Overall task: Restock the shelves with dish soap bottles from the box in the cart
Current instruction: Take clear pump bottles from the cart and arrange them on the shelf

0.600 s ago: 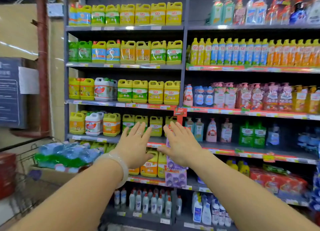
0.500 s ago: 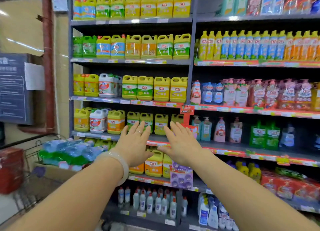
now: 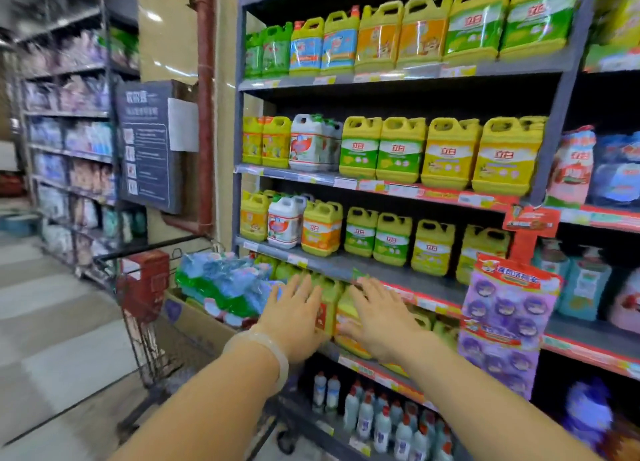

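Note:
My left hand [image 3: 294, 317] and my right hand [image 3: 379, 317] are stretched out side by side, fingers spread, palms toward yellow dish soap jugs [image 3: 330, 310] on a low shelf [image 3: 415, 289]. Neither hand holds anything; whether they touch the jugs I cannot tell. At the left stands the cart [image 3: 152, 325] with a cardboard box [image 3: 197, 322] full of shrink-wrapped blue and green bottles [image 3: 225, 284]. More yellow soap jugs [image 3: 446, 152] fill the shelves above.
A purple hanging card of small items [image 3: 505, 325] dangles at the right of my hands. Small white bottles [image 3: 374, 415] line the bottom shelf. A red box [image 3: 147, 279] sits on the cart's near end. An aisle with further shelving [image 3: 69, 142] opens at the left.
The view has swung left and down, bringing the cart and aisle into sight. Both hands have dropped from the mid shelf level to the jugs on the lower shelf, still spread.

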A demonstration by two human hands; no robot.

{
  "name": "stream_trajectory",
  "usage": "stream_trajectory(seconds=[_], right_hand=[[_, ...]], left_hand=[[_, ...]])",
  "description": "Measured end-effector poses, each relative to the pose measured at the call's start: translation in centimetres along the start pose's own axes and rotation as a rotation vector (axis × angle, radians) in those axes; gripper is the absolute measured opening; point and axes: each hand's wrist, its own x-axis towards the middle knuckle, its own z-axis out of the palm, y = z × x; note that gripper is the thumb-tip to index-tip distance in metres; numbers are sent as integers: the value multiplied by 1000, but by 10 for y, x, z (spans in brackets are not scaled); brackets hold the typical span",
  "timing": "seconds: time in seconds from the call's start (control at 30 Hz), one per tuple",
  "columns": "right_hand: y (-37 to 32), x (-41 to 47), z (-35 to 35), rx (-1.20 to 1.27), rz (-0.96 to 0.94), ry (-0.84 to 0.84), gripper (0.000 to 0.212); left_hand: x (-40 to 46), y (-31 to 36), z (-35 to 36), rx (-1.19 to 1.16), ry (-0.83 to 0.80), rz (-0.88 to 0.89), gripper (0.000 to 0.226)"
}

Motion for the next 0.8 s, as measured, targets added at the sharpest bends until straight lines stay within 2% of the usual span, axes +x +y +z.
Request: stream_trajectory(seconds=[0.23,0.37,0.5,0.8], right_hand=[[-32,128,63,46,-97,-39,76],[-38,200,92,52,-102,-103,75],[-40,270,105,95,-68,-113,72],[-27,391,159,172,-21,-224,76]], left_hand=[[76,-96,63,-28,-103,-95,81],[128,-156,95,-34,-227,-152,83],[186,-210,108,-62,-238,-213,78],[289,-260,164,-98,-385,-186,80]])
